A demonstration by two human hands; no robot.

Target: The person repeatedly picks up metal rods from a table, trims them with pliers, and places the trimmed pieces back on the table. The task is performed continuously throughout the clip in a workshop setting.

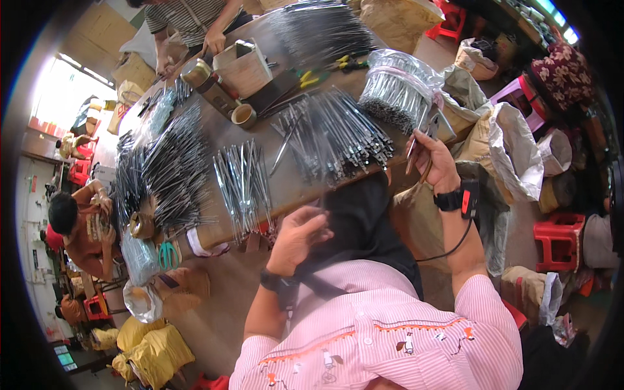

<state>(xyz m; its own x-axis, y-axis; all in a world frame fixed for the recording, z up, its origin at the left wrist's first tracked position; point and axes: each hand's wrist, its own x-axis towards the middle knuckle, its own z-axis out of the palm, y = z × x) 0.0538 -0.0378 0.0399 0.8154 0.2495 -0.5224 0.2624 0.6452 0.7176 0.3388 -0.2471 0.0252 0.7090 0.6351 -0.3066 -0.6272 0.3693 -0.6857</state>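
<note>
My right hand (434,162) is raised at the table's near edge and grips a pair of pliers (416,140), its jaws pointing at a wrapped bundle of metal rods (398,88). A black band with a cable sits on that wrist. My left hand (296,237) hovers low over my lap with fingers curled; a thin dark rod seems pinched in it, but blur hides it. A small fan of thin metal rods (244,185) lies on the wooden table (292,185) just beyond it. A bigger heap of dark rods (331,133) lies between the two hands.
More rod piles (166,172) cover the table's left end, with tape rolls (244,116), a cardboard box (246,65) and yellow-handled pliers (305,79). One person (188,19) works at the far side, another (81,227) at the left. Sacks and red stools (559,240) stand right.
</note>
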